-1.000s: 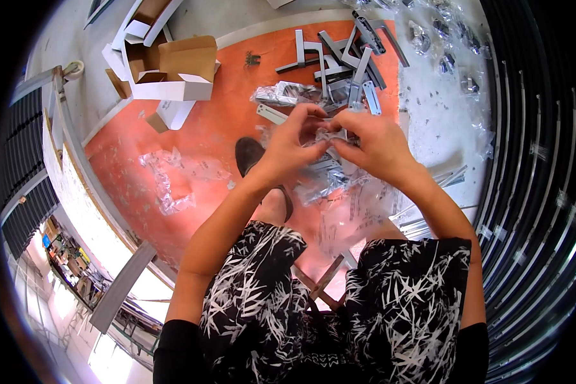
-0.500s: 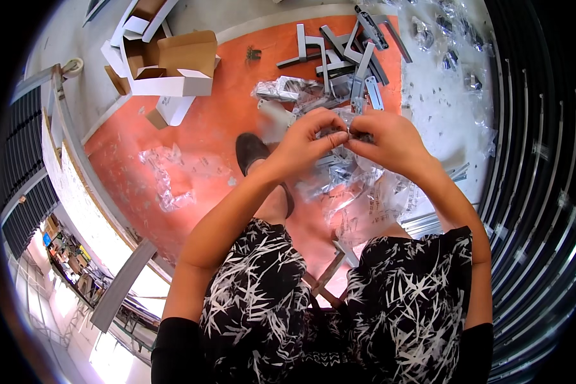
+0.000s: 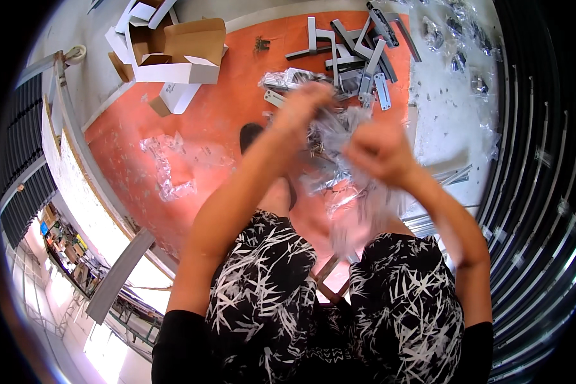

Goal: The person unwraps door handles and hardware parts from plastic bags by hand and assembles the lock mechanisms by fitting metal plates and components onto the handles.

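Observation:
My left hand [image 3: 306, 107] is smeared by motion above the floor, near the grey door handles [image 3: 368, 64]; its fingers cannot be made out. My right hand [image 3: 383, 151] is closed, also blurred, gripping a crumpled clear plastic bag [image 3: 347, 124] that spreads between the two hands. Small metal parts [image 3: 316, 142] show in or under the plastic below my left hand. More clear wrapping [image 3: 345, 203] lies lower down, toward my knees. Beside the handles are a flat grey plate [image 3: 382, 91] and a wrapped piece [image 3: 281, 80].
Opened white cardboard boxes [image 3: 192, 54] stand at the far left. Loose plastic film [image 3: 163, 168] lies on the orange floor. Several bagged dark parts [image 3: 457, 61] are on the grey floor at the far right. Long dark profiles [image 3: 531, 192] line the right side. My shoe [image 3: 251, 136] is near my left forearm.
My hands were pinched together; now they have parted, the left moving up and away, the right slightly down. Plastic now spreads between them. The view has shifted slightly.

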`<move>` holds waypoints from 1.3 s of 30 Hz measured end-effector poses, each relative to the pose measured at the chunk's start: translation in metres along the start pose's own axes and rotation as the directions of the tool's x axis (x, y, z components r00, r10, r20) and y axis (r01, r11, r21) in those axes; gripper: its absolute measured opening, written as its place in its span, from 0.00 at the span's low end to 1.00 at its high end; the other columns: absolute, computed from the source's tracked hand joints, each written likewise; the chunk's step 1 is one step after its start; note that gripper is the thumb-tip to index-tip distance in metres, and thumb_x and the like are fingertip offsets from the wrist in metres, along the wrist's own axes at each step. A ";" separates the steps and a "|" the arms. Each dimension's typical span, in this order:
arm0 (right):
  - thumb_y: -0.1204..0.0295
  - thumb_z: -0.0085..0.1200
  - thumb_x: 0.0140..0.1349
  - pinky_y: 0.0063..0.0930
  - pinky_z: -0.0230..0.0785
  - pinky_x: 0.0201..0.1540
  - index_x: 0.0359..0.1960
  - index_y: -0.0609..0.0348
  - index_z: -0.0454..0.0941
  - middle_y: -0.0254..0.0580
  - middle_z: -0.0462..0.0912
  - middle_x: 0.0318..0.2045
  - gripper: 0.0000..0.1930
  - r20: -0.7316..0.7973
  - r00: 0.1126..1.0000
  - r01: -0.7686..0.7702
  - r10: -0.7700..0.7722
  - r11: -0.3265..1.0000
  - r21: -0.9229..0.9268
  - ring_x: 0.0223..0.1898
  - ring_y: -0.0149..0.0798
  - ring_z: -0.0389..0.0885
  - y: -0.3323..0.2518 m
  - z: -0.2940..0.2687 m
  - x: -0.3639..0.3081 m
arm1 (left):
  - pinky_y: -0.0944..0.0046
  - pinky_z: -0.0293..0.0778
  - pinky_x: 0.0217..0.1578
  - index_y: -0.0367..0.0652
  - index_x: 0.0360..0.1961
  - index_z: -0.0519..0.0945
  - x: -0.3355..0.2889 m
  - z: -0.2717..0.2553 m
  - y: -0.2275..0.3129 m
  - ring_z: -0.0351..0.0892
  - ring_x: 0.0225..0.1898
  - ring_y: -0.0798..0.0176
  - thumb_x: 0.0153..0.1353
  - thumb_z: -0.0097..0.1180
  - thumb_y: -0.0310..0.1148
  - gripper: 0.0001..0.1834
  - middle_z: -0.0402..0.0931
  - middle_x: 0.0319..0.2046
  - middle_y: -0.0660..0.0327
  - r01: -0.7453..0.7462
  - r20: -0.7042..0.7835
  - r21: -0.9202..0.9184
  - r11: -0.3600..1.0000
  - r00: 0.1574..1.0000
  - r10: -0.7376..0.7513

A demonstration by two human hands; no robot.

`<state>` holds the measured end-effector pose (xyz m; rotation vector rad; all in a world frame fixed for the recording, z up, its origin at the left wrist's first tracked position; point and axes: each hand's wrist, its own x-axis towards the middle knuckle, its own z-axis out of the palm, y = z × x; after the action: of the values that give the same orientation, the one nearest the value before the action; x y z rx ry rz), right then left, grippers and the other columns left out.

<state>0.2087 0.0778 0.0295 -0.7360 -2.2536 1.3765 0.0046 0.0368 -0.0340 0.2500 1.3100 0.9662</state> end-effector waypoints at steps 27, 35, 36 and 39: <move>0.63 0.68 0.54 0.32 0.70 0.39 0.42 0.64 0.77 0.45 0.82 0.31 0.20 0.183 0.865 -0.489 0.467 0.867 0.101 0.30 0.36 0.75 0.017 0.042 -0.024 | 0.55 0.74 0.58 0.33 0.54 0.74 -0.034 -0.032 0.072 0.76 0.56 0.56 0.74 0.47 0.41 0.20 0.78 0.49 0.53 -0.078 0.093 -0.388 0.918 0.988 0.123; 0.63 0.67 0.52 0.40 0.72 0.35 0.40 0.60 0.76 0.47 0.81 0.31 0.19 -0.091 0.938 -0.345 0.334 0.922 -0.175 0.33 0.52 0.80 0.022 0.050 -0.038 | 0.48 0.75 0.60 0.33 0.52 0.75 -0.026 -0.032 0.052 0.78 0.55 0.53 0.73 0.49 0.37 0.17 0.79 0.50 0.52 0.055 -0.041 -0.563 0.825 0.995 -0.093; 0.63 0.66 0.52 0.42 0.72 0.34 0.40 0.57 0.76 0.46 0.80 0.31 0.18 -0.190 0.949 -0.298 0.252 0.914 -0.277 0.34 0.52 0.80 0.026 0.051 -0.040 | 0.48 0.75 0.60 0.33 0.52 0.75 -0.026 -0.034 0.045 0.78 0.55 0.53 0.73 0.49 0.37 0.17 0.79 0.50 0.52 0.053 -0.041 -0.562 0.825 0.995 -0.092; 0.65 0.67 0.49 0.41 0.72 0.32 0.40 0.55 0.75 0.42 0.79 0.30 0.18 -0.220 0.947 -0.306 0.234 0.865 -0.396 0.31 0.50 0.80 0.024 0.043 -0.046 | 0.46 0.76 0.58 0.35 0.51 0.76 -0.031 -0.039 0.028 0.79 0.53 0.53 0.72 0.51 0.37 0.16 0.79 0.48 0.52 0.017 -0.076 -0.475 0.880 0.995 -0.061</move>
<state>0.2253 0.0285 -0.0136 -1.3074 -2.4078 0.8832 -0.0407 0.0181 -0.0058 -0.2014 1.1104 1.2419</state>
